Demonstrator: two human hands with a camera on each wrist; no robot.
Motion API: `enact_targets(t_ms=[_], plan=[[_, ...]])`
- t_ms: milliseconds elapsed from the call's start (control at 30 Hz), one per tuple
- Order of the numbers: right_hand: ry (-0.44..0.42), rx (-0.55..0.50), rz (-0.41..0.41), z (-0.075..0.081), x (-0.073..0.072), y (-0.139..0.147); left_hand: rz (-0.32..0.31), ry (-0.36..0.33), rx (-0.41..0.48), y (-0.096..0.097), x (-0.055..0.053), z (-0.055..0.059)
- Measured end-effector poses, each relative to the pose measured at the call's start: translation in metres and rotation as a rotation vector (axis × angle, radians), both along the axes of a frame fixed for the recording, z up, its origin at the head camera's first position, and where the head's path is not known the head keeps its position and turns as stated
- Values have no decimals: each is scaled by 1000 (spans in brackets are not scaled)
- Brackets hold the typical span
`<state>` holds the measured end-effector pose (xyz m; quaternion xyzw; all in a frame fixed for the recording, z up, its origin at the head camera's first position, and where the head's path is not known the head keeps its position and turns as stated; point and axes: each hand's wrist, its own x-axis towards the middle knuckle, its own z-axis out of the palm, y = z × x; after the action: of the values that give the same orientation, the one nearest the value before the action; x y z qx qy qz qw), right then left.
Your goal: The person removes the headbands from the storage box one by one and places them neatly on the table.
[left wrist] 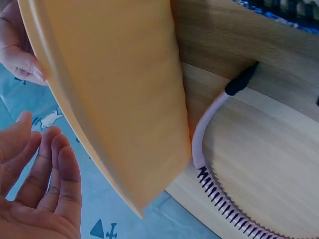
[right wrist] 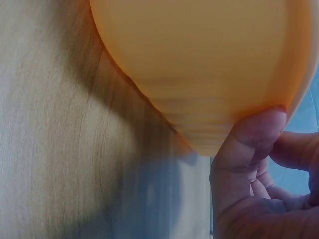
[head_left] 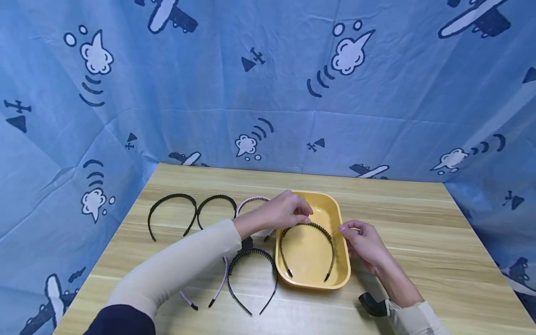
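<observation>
A yellow plastic tray (head_left: 342,279) stands on the table with a dark toothed headband (head_left: 333,253) lying inside it. My left hand (head_left: 289,210) hovers over the tray's left side, fingertips close above the top of that headband; in the left wrist view its fingers are loosely bent with nothing between them. At the opposite side, my right hand (head_left: 366,244) pinches the tray's rim. The right wrist view shows a finger of the right hand (right wrist: 249,139) against the tray's outer wall (right wrist: 199,59), just under the rim.
Left of the tray lie two black headbands (head_left: 172,196) (head_left: 217,197), a lilac headband (head_left: 253,199) and a dark headband (head_left: 274,279). Another lilac headband (head_left: 220,287) is partly hidden under my left arm. A blue patterned cloth (head_left: 293,93) hangs behind the wooden table (head_left: 418,232).
</observation>
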<state>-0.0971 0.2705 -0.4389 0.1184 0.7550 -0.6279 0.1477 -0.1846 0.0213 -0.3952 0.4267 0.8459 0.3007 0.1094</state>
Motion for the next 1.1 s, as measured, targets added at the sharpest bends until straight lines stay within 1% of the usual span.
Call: enact_targets(t_ms=[133, 300, 400, 667, 933, 1100], plan=[[-5, -1, -3, 1, 0, 0, -9, -6, -8, 7, -2, -3], [-5, -10, -2, 2, 1, -1, -23, 22, -31, 16, -5, -11], [-3, -16, 0, 3, 1, -2, -29, 25, -47, 22, -6, -14], [-5, -13, -7, 1, 1, -1, -35, -7, -93, 36, -10, -16], [-20, -18, -13, 0, 1, 0, -73, -14, -162, 46, -13, -18], [-15, -8, -13, 1, 1, 0, -58, -16, -209, 49, -14, -22]])
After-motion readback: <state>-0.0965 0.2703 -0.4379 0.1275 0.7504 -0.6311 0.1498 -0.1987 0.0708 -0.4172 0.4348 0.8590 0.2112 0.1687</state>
